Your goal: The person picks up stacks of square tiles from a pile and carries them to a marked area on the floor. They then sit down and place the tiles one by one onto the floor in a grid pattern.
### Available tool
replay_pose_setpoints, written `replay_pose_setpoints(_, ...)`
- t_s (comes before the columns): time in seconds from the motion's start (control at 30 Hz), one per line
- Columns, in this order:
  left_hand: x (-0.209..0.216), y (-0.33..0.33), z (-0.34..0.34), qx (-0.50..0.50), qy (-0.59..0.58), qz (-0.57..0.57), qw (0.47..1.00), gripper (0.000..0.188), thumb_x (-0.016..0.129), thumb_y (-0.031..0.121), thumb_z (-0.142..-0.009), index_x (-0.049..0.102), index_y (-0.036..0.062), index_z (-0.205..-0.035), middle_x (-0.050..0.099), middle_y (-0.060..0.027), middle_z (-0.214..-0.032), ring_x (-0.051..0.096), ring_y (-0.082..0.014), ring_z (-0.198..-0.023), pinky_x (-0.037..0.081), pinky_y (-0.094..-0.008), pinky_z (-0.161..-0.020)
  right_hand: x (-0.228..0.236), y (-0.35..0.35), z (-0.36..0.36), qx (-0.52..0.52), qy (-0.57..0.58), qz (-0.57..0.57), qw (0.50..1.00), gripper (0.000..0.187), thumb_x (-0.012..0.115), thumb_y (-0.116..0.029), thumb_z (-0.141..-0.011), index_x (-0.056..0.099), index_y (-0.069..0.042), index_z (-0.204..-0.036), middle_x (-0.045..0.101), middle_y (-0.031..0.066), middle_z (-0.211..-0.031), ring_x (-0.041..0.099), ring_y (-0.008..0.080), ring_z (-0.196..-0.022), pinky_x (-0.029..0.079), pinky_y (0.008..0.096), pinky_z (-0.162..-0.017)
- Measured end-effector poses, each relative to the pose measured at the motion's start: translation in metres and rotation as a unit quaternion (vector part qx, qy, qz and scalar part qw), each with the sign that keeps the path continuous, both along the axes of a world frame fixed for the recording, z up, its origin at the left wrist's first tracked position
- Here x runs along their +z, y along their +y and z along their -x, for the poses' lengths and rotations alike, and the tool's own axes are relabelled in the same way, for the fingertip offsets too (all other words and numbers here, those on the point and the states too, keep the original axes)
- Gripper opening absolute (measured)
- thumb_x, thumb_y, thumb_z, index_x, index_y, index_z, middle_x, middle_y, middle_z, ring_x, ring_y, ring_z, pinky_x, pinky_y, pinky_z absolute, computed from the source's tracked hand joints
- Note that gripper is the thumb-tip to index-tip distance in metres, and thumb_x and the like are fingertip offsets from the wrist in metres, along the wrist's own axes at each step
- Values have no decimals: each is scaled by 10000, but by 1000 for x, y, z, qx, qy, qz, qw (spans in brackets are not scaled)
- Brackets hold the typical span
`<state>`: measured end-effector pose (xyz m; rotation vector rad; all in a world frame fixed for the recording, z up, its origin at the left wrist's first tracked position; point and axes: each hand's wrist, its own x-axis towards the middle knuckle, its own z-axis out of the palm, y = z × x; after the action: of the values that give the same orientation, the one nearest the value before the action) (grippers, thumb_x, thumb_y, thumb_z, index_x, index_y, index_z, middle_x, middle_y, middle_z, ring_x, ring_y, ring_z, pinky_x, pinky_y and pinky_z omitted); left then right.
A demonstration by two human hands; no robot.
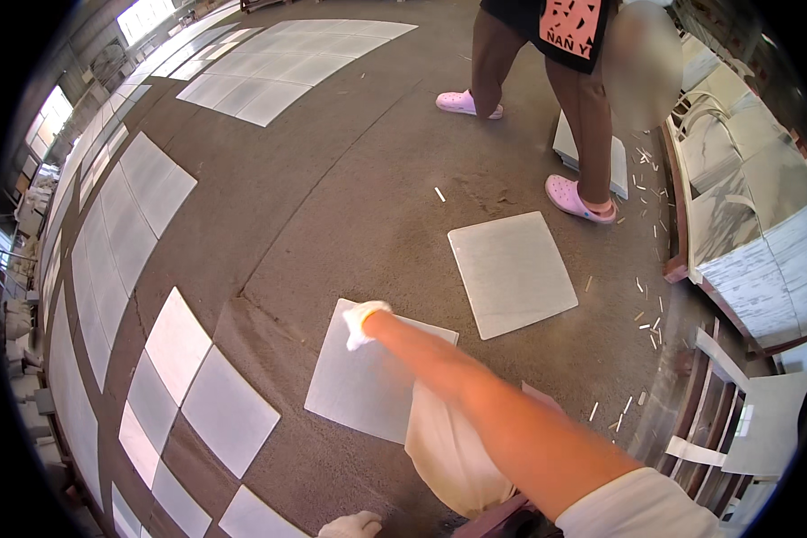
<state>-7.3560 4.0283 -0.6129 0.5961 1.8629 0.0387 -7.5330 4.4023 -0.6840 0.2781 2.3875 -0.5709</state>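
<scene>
The big brown floor (359,197) goes all around the grey tile (359,377). Rows of pale tiles (121,220) cover lots of it, left of the grey tile and far past it. A pile of streaky stone slabs (735,211) stands well off to its right. Another person (592,134) in pink shoes is past it, to the right. The grey tile lies flat on the floor. It looks about square, so it has no clear long side. A loose pale tile (514,273) sits near it, past it and to the right. The right hand (365,323), in a white glove, is the nearer one. It is on the grey tile's far edge, by the far left corner, so most of the tile lies back toward the arm. I can't tell if it is clamped or just resting. The left hand (353,524) is below the grey tile, apart from it; I can't tell how its fingers are. Little white sticks (439,194) lie past the grey tile and to its right.
</scene>
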Motion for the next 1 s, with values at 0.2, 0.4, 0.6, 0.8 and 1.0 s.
replay_pose_setpoints(0.2,-7,9,19,59,52,26,997,347,487,351,-907,664,140,-1117,666,-151,-1107,616,-348,-1062,473,-418,-921,-46,102,-127,-106,-35,-16,994,839,791,-475,-634,482,-123,-1330,522,125,-1319,509,309,-1231,453,439,-991)
replay_pose_setpoints(0.4,-21,46,14,255,84,-8,963,376,482,335,-910,644,102,-1157,648,-161,-1151,589,-350,-1110,449,-391,-964,-73,89,-167,-146,56,-53,986,842,866,-414,-560,501,-151,-1272,539,112,-1230,525,302,-1158,476,431,-919)
replay_pose_setpoints(0.6,-61,139,-36,405,42,-111,907,423,462,336,-925,614,43,-1190,609,-179,-1230,549,-322,-1185,399,-373,-1023,-92,96,-168,-157,72,-48,984,830,862,-422,-548,516,-143,-1249,540,136,-1215,523,332,-1144,465,438,-944)
replay_pose_setpoints(0.8,-85,158,-55,415,16,-102,904,470,462,338,-930,571,2,-1241,588,-201,-1262,526,-326,-1214,386,-366,-1030,-99,101,-180,-207,76,-14,975,766,777,-445,-664,472,-137,-1295,510,159,-1252,500,368,-1168,423,448,-984)
replay_pose_setpoints(1.0,-144,141,-76,534,104,-77,835,574,526,368,-864,483,48,-1339,549,-224,-1300,513,-356,-1227,392,-409,-1040,-111,118,-197,-196,104,85,971,680,767,-357,-667,526,-107,-1252,535,183,-1222,517,366,-1154,426,431,-976)
